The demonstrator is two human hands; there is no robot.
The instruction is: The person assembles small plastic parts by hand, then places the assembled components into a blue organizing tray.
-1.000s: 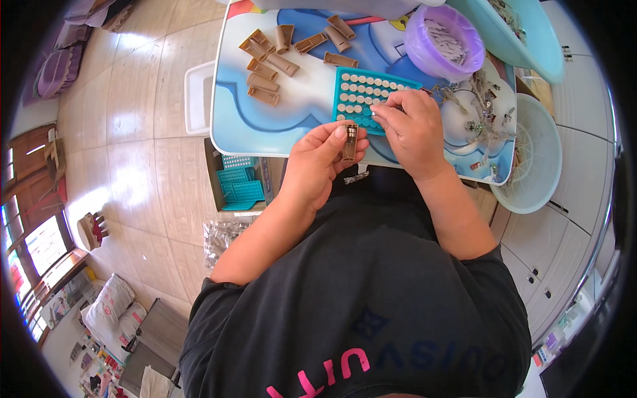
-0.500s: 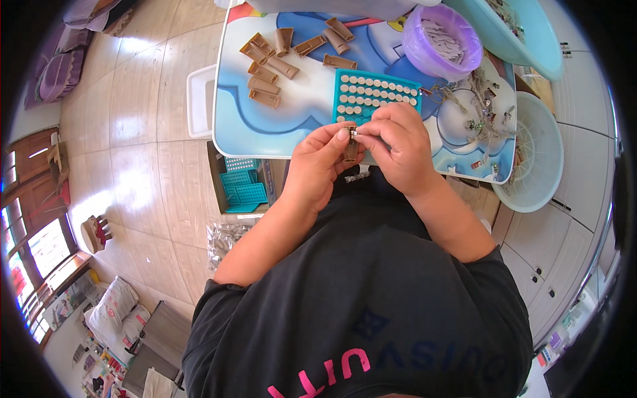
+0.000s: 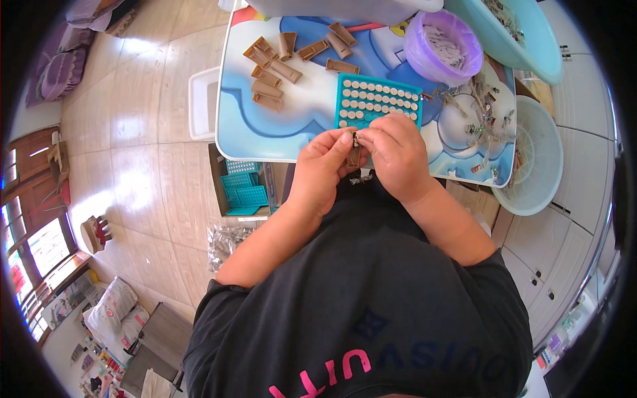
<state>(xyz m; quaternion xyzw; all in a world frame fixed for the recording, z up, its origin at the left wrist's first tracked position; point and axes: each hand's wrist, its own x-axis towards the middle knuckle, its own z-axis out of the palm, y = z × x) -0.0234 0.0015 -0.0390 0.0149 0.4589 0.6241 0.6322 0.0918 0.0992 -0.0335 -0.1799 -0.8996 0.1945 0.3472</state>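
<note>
My left hand (image 3: 320, 167) is closed round a small brown plastic casing (image 3: 354, 158), held upright at the table's near edge. My right hand (image 3: 399, 158) pinches at the casing's upper end, where a tiny metallic piece shows; what lies between those fingertips is too small to make out. Just beyond both hands lies a teal tray (image 3: 339, 99) with rows of round whitish pieces, its nearest row partly covered by my fingers. More brown casings (image 3: 285, 71) are scattered on the table's far left part, some with their hollow side up.
The patterned table (image 3: 245, 142) also bears a purple bowl (image 3: 475, 54) of grey pieces and a tangle of small wired parts (image 3: 488, 119). Pale blue basins stand at the right, one a round basin (image 3: 551, 156). A box of teal trays (image 3: 244, 196) sits below the table's left edge.
My right fingers have closed in nearer to the casing's top, and the right hand has turned slightly. The casing stays in my left hand. The whole view has shifted slightly.
</note>
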